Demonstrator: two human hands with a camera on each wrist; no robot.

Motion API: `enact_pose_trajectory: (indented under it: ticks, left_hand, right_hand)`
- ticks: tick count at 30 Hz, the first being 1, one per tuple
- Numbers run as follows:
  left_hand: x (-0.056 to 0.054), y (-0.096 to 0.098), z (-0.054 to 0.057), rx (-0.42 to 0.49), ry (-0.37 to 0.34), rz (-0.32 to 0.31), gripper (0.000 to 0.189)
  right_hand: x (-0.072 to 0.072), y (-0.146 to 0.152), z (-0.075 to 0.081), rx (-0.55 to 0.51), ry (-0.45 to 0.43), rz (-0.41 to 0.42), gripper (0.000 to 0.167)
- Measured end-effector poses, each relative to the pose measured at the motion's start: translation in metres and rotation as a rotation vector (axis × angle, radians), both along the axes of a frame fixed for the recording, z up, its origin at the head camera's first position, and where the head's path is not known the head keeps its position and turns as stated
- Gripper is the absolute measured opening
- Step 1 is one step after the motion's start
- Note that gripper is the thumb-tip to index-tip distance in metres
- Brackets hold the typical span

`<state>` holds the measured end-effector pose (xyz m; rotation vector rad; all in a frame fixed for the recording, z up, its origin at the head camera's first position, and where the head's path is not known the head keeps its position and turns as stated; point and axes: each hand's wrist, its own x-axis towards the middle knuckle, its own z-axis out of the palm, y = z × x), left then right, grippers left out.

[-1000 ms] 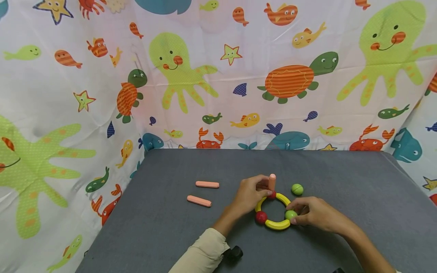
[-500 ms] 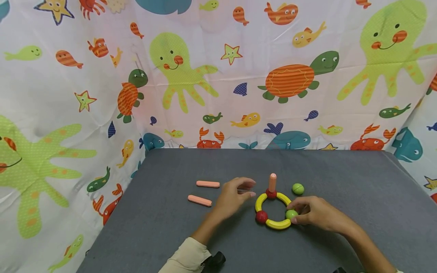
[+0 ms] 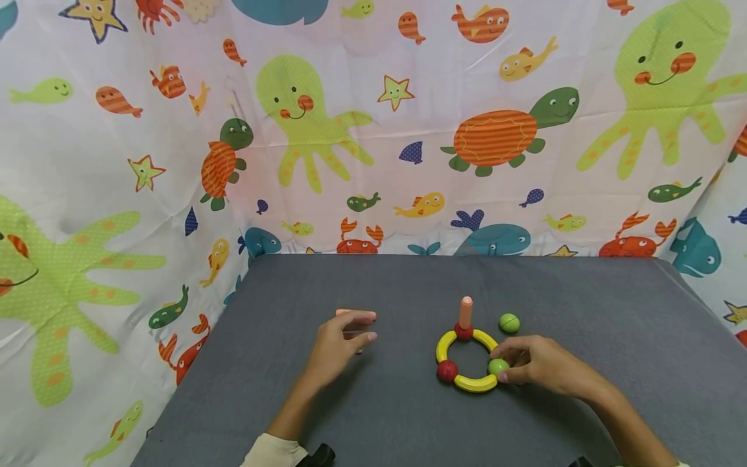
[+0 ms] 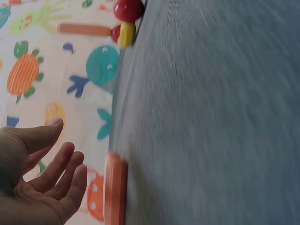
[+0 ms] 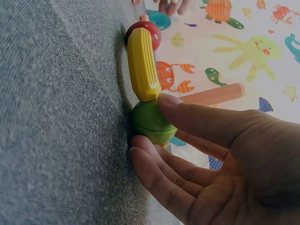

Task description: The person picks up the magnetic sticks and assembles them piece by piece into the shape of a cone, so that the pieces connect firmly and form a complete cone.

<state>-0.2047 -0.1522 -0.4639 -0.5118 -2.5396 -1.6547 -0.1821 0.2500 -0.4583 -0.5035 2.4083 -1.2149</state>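
Your left hand (image 3: 332,350), fingers parted and empty, is nearer the pink stick (image 4: 115,192) lying just beyond it, parallel to the desk's far edge (image 3: 408,261), while your right hand (image 3: 543,367) pinches the green ball (image 5: 151,123) in the ring (image 3: 475,384).

on the table (image 3: 408,415), a ring (image 3: 475,385) lies right of a stick (image 3: 343,312), a post (image 3: 465,313) standing on its rear, a loose ball (image 3: 509,323) behind its right side.

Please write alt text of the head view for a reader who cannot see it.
A right hand pinches a green ball in a mostly yellow toy ring on a gray table; a pink stick stands on the ring's far red ball. The left hand partly hides another pink stick at left; a loose green ball lies beyond the ring.
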Motion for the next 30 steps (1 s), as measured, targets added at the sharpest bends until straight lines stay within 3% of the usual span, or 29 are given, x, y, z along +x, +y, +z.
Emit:
enact_pose_trajectory:
  ticks: [2, 9, 12, 19, 30]
  left_hand:
    - [0.001, -0.01, -0.001, 0.004, -0.02, 0.02, 0.034]
    - [0.005, -0.033, -0.003, -0.096, -0.123, 0.189, 0.032]
    - [0.005, -0.04, -0.005, -0.123, -0.149, 0.191, 0.036]
    - [0.005, -0.047, -0.008, -0.237, -0.118, 0.168, 0.038]
    - [0.006, -0.051, -0.012, -0.251, -0.11, 0.153, 0.039]
  right_hand:
    - [0.0, 0.0, 0.0, -0.006, -0.001, -0.001, 0.035]
    - [0.001, 0.001, 0.001, -0.023, 0.0, 0.0, 0.033]
    - [0.001, 0.0, 0.001, -0.02, -0.002, 0.0, 0.033]
    - [0.0, 0.0, 0.001, -0.018, -0.01, 0.003, 0.033]
    - [0.0, -0.001, 0.001, -0.012, 0.001, 0.002, 0.034]
